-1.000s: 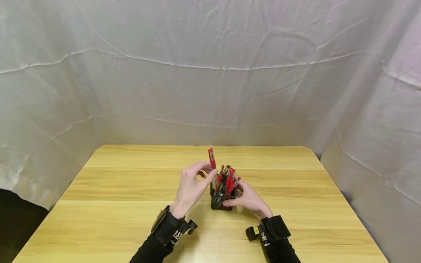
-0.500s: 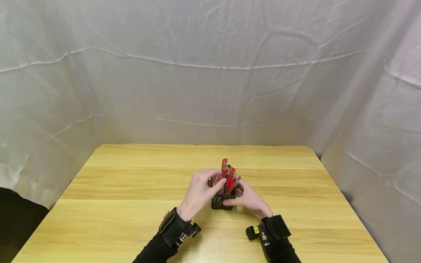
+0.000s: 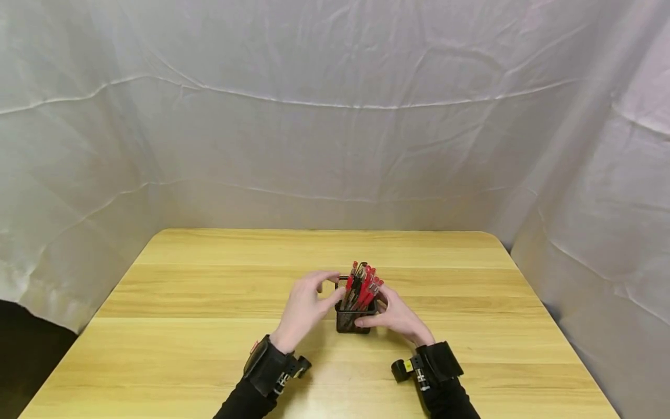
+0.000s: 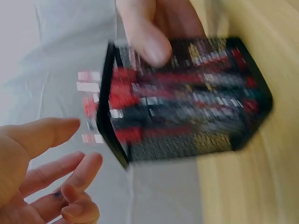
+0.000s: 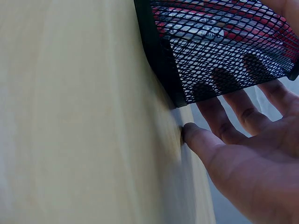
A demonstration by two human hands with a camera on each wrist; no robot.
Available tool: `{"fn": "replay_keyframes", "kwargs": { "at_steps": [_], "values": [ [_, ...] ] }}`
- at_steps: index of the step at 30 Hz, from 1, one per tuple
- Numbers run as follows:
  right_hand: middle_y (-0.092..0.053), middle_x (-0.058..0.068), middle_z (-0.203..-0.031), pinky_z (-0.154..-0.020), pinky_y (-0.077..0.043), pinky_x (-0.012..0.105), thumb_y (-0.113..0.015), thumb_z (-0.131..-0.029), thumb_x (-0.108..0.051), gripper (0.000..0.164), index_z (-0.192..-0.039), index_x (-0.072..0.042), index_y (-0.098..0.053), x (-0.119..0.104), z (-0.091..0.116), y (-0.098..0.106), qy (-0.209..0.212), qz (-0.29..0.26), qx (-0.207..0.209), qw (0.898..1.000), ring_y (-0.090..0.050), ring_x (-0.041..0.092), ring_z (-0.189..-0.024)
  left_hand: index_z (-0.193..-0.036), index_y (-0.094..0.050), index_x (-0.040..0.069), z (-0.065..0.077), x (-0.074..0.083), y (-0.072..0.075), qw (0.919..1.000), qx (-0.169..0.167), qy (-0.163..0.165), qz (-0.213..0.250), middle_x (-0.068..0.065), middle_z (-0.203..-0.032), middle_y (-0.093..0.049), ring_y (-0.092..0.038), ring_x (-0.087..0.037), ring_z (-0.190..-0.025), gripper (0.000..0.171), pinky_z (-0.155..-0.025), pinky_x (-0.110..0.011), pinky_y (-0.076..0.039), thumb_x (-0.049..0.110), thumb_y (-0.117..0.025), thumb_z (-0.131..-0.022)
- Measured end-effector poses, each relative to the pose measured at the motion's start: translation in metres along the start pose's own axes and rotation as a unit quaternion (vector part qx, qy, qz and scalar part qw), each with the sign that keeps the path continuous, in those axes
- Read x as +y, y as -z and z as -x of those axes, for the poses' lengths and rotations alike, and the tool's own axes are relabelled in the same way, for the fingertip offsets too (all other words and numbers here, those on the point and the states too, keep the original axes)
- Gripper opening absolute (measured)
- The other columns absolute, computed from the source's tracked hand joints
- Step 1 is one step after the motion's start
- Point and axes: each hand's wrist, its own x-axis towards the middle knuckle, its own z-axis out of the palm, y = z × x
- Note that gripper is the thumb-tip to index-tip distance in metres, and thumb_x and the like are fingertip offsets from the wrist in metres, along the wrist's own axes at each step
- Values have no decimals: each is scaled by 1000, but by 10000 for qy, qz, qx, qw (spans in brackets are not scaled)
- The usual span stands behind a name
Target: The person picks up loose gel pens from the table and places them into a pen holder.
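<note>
A black mesh pen holder [image 3: 353,323] stands upright on the table, packed with red and black pens [image 3: 366,294]. My right hand [image 3: 396,318] grips the holder from its right side, thumb on the near wall and fingers around the back. In the right wrist view the fingers [image 5: 247,112] show behind the mesh. At the holder's upper left is my left hand [image 3: 306,302], thumb and fingers apart with nothing between them. The left wrist view shows those fingertips [image 4: 93,163] close to the pen tops but clear of them; the holder is blurred there.
The light wooden table [image 3: 209,291] spreads out on all sides of the holder. Pale cloth [image 3: 335,145] hangs behind it and along both sides. Each wrist carries a strapped black camera [image 3: 403,369].
My left hand carried a red pen rightward and down into the holder, let it go, then drew back to the left. The right hand and the holder have stayed in place.
</note>
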Motion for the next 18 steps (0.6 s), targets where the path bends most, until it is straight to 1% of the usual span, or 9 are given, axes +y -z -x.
{"fn": "replay_keyframes", "kwargs": {
  "at_steps": [2, 4, 7, 9, 11, 13, 14, 16, 18],
  "values": [
    [-26, 18, -166, -123, -16, 65, -87, -78, -18, 98, -158, -12, -30, 0, 0, 0, -69, 41, 25, 10000, -19, 42, -154, -119, -71, 6, 2, -11, 4, 9994, 220, 253, 32, -11, -110, -74, -53, -12, -79, 31, -70, -21, -42, 20, -73, -91],
    [-23, 20, -166, -123, -17, 65, -87, -78, -19, 101, -159, -10, -28, 1, 2, 0, -115, 105, 33, 9999, -19, 43, -154, -120, -71, 7, 3, -21, 9, 9981, 349, 504, 48, -11, -113, -73, -51, -14, -80, 30, -69, -19, -37, 20, -72, -92],
    [-20, 22, -166, -122, -18, 65, -87, -77, -19, 104, -159, -8, -24, 1, 3, 1, -189, 168, 47, 9997, -19, 45, -153, -121, -70, 7, 3, -35, 14, 9964, 388, 753, -28, -13, -116, -72, -53, -20, -85, 31, -70, -20, -36, 20, -70, -94],
    [-17, 23, -167, -122, -18, 65, -87, -77, -19, 105, -159, -7, -23, 1, 3, 1, -209, 190, 38, 9996, -18, 47, -153, -123, -69, 5, 3, -41, 18, 9955, 370, 870, -90, -15, -118, -71, -57, -25, -91, 33, -72, -23, -39, 20, -69, -94],
    [-15, 23, -167, -122, -18, 64, -87, -77, -19, 106, -160, -7, -22, 0, 3, 1, -217, 197, 37, 9996, -17, 46, -153, -125, -67, 5, 2, -46, 22, 9947, 362, 942, -188, -17, -121, -69, -60, -29, -97, 35, -76, -30, -47, 21, -69, -94],
    [-14, 22, -168, -123, -18, 64, -87, -78, -20, 106, -160, -7, -21, -1, 2, 2, -193, 189, -5, 9996, -14, 44, -154, -128, -65, 5, 2, -49, 25, 9940, 349, 1001, -267, -19, -127, -67, -62, -33, -106, 38, -83, -43, -54, 23, -69, -94],
    [-13, 22, -168, -123, -18, 63, -86, -79, -21, 106, -160, -7, -20, -1, 2, 2, -193, 209, -38, 9996, -14, 43, -155, -130, -64, 5, 2, -50, 27, 9936, 325, 1043, -291, -19, -131, -64, -61, -35, -112, 40, -89, -50, -54, 24, -69, -95],
    [-10, 22, -168, -123, -18, 63, -85, -80, -24, 108, -161, -6, -15, -2, 2, 2, -183, 292, -134, 9993, -12, 42, -155, -134, -61, 7, 1, -53, 29, 9929, 261, 1100, -364, -21, -139, -59, -58, -39, -124, 44, -100, -61, -50, 27, -67, -96],
    [-7, 23, -169, -124, -18, 63, -84, -82, -25, 111, -161, -5, -10, -2, 3, 5, -172, 305, -273, 9990, -11, 41, -155, -139, -58, 8, 1, -56, 30, 9927, 174, 1104, -455, -22, -146, -53, -51, -41, -134, 48, -107, -67, -43, 29, -66, -96]
  ]
}}
